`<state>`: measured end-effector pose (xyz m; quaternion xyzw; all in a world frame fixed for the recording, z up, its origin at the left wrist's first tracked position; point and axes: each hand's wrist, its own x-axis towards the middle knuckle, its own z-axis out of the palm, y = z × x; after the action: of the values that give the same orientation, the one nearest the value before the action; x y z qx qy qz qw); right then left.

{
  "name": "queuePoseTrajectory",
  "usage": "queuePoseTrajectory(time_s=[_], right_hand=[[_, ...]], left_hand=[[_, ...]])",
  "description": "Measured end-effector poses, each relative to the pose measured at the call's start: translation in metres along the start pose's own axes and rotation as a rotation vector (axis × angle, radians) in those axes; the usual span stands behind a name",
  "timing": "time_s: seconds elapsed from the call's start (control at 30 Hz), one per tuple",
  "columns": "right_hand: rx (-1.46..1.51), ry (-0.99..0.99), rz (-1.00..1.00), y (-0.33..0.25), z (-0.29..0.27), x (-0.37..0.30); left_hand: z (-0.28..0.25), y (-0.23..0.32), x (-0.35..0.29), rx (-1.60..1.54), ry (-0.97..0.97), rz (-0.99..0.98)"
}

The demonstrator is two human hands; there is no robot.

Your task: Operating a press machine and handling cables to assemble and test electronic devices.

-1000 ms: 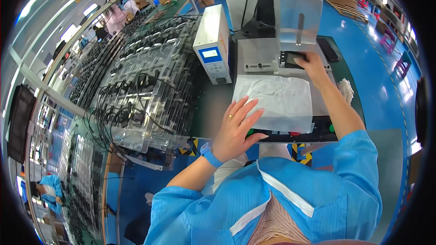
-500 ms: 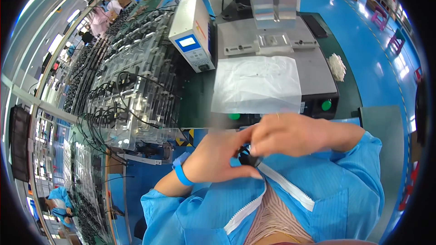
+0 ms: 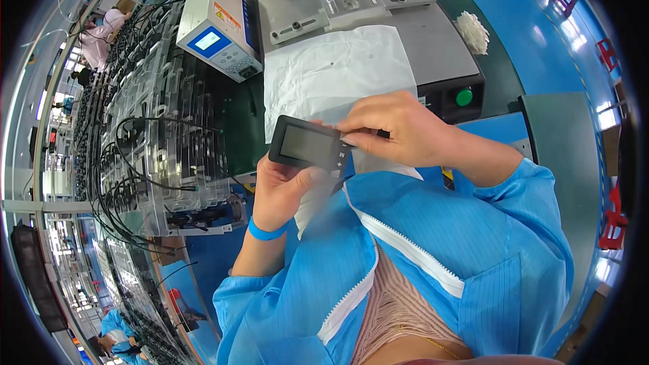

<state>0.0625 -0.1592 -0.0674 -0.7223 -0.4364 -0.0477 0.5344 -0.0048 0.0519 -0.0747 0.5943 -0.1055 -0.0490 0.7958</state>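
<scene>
A small black device with a grey screen (image 3: pixel 305 143) and a row of buttons is held up in front of my chest, its screen facing up at me. My left hand (image 3: pixel 274 196) is closed round its lower edge, with the thumb by the buttons. At the device's right end, my right hand (image 3: pixel 405 128) is closed in a pinch. Something small and dark shows beside those fingers; its kind is hidden. Behind the hands, a white sheet (image 3: pixel 338 67) lies over the front of a grey machine bed (image 3: pixel 433 47).
Left of the sheet stands a white control box (image 3: pixel 216 20) with a lit display. Stacked clear trays with black cables (image 3: pixel 169 128) fill the left side. A green button (image 3: pixel 464 97) sits on the machine's front, and a white pile (image 3: pixel 472 33) lies at its right. People work far left.
The black device, mostly hidden between my hands before, has come up and turned so that its screen shows. My right hand has moved to its right end. The whole view has shifted.
</scene>
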Motion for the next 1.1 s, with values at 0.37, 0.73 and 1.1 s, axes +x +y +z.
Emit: queuePoseTrajectory(time_s=[0.37, 0.73, 1.1], right_hand=[[-0.037, 0.080, 0.055, 0.013, 0.011, -0.007], [-0.177, -0.003, 0.027, 0.018, 0.007, -0.009], [0.626, -0.280, 0.691, 0.005, 0.016, -0.021]], left_hand=[[-0.001, -0.010, 0.000, 0.053, 0.050, -0.059], [-0.003, -0.005, 0.003, 0.257, 0.030, -0.084], [-0.003, 0.012, 0.007, -0.175, 0.049, 0.263]])
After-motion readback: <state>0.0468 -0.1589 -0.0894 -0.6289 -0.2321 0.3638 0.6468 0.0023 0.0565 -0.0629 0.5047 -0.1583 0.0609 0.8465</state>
